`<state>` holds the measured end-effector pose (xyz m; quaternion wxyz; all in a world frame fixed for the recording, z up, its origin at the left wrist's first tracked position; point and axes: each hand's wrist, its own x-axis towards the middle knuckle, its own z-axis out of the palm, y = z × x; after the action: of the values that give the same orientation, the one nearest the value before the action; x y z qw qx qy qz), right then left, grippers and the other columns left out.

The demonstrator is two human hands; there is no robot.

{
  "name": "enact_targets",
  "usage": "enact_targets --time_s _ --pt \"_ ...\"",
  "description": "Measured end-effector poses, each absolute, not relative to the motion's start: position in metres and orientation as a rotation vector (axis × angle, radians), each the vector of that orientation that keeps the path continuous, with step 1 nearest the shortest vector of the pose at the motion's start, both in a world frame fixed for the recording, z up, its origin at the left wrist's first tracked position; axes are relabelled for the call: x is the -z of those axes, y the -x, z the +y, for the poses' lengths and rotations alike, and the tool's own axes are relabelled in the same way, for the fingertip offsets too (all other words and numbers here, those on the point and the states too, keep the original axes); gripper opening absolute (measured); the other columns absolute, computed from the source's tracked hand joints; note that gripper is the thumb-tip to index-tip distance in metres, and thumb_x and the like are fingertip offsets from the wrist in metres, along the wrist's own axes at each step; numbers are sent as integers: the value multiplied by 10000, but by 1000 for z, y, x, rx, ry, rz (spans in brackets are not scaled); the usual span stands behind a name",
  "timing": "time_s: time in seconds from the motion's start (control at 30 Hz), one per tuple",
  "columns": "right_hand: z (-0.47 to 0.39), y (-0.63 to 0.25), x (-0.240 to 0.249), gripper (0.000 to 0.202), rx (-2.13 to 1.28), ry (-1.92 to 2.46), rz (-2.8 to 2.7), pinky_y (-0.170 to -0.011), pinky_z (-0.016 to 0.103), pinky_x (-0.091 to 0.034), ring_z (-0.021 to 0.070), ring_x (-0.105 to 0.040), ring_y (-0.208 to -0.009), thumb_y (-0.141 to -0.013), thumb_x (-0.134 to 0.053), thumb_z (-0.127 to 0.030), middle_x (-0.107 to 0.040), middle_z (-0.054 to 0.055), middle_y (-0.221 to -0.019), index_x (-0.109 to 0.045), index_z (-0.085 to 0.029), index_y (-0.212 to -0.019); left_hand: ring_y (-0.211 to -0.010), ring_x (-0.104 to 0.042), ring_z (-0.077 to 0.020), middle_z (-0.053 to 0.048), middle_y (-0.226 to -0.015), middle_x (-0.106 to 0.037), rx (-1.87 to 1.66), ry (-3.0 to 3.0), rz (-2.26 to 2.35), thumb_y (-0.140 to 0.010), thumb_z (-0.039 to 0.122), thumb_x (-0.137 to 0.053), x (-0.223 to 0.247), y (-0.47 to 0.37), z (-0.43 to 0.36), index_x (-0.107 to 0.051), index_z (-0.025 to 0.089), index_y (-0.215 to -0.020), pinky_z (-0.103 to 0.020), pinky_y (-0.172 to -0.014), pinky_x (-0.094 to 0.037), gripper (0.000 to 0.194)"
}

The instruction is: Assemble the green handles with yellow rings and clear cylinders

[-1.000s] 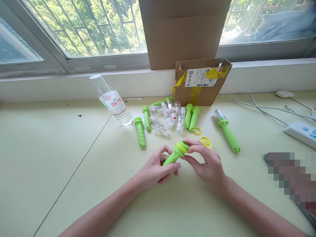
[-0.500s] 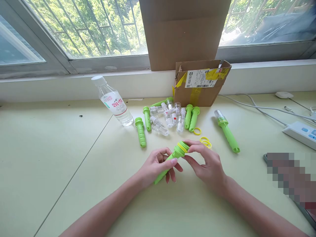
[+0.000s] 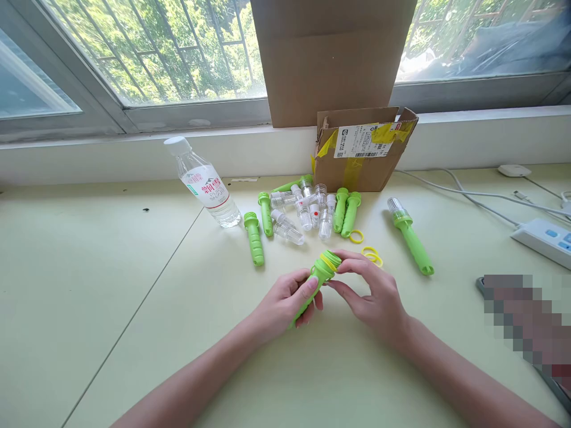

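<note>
My left hand is wrapped round a green plastic handle, which tilts up to the right with its threaded end uppermost. A yellow ring sits around that threaded end. The thumb and index finger of my right hand pinch at the ring's right side; their tips partly hide it. Just beyond my right hand, loose yellow rings lie on the table. Behind the hands are more green handles and several clear plastic tubes, some with white parts.
A water bottle stands at the back left. An open cardboard box is against the wall. To the right lie a green handle with a clear top, a white power strip with cables, and a blurred-out phone-like object.
The handle has shifted slightly in my left hand, whose fingers have curled closer around it. My right fingertips have moved a little along the threaded end.
</note>
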<state>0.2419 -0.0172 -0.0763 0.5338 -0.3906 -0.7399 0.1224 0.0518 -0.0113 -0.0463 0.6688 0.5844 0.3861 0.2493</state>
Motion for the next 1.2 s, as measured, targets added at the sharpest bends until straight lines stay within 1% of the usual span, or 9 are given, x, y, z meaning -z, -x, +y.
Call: enact_targets --time_s 0.1,0.23,0.43,0.57,0.7,0.87,1.0,1.1,1.2 --pt "-17 -241 77 269 -282 930 -1790 -830 348 -562 205 -668 -983 -783 -686 -90 -669 114 -1116 -553 -210 -985 -452 -414 -45 19 -707 -529 -561 -1330 881 -946 495 -400 48 -51 -12 -500 168 -949 -181 -411 -327 341" --pt "-17 -240 76 290 -241 891 -1819 -854 337 -553 205 -650 -1043 -793 -646 -35 -673 115 -1102 -549 -206 -1007 -422 -385 -39 64 -651 -517 -546 -1306 966 -880 484 -550 49 -51 -14 -440 218 -1023 -157 -386 -306 322" --pt "-17 -241 76 298 -184 857 -1806 -820 334 -561 190 -662 -985 -788 -621 10 -679 119 -1071 -558 -200 -991 -371 -419 -37 40 -665 -625 -552 -1283 926 -878 450 -571 49 -52 -13 -368 220 -874 -157 -365 -312 306" --pt "-17 -241 74 291 -153 851 -1790 -769 320 -570 180 -674 -928 -788 -617 12 -686 107 -1045 -564 -209 -971 -410 -529 -74 -26 -769 -682 -564 -1240 887 -872 453 -577 47 -52 -12 -423 199 -876 -169 -347 -354 296" --pt "-16 -241 74 293 -131 840 -1774 -754 324 -575 189 -675 -931 -778 -625 13 -685 111 -1047 -563 -211 -957 -500 -594 -102 -57 -809 -677 -568 -1264 883 -886 462 -550 47 -53 -12 -530 167 -974 -190 -402 -424 308" --pt "-16 -242 75 285 -124 855 -1773 -781 325 -568 193 -674 -940 -767 -646 10 -686 117 -1045 -566 -201 -941 -458 -488 -56 -18 -742 -616 -571 -1307 886 -922 479 -471 48 -53 -14 -537 165 -1005 -167 -393 -362 332" --pt "-17 -241 75 287 -147 848 -1777 -774 320 -567 188 -676 -923 -764 -651 15 -688 123 -1039 -569 -193 -945 -402 -387 -31 35 -673 -591 -561 -1301 922 -907 471 -506 49 -53 -16 -455 204 -1002 -152 -379 -313 288" --pt "-17 -240 74 293 -153 835 -1777 -765 328 -570 191 -676 -923 -763 -653 17 -689 124 -1038 -567 -194 -946 -373 -370 -30 67 -621 -590 -563 -1286 947 -865 439 -589 48 -53 -16 -380 229 -943 -149 -373 -300 307" --pt "-17 -240 74 283 -151 835 -1774 -745 329 -574 192 -679 -914 -769 -647 6 -689 118 -1042 -564 -203 -940 -359 -414 -37 35 -662 -645 -575 -1260 927 -859 420 -599 48 -53 -15 -360 223 -877 -154 -359 -302 311"
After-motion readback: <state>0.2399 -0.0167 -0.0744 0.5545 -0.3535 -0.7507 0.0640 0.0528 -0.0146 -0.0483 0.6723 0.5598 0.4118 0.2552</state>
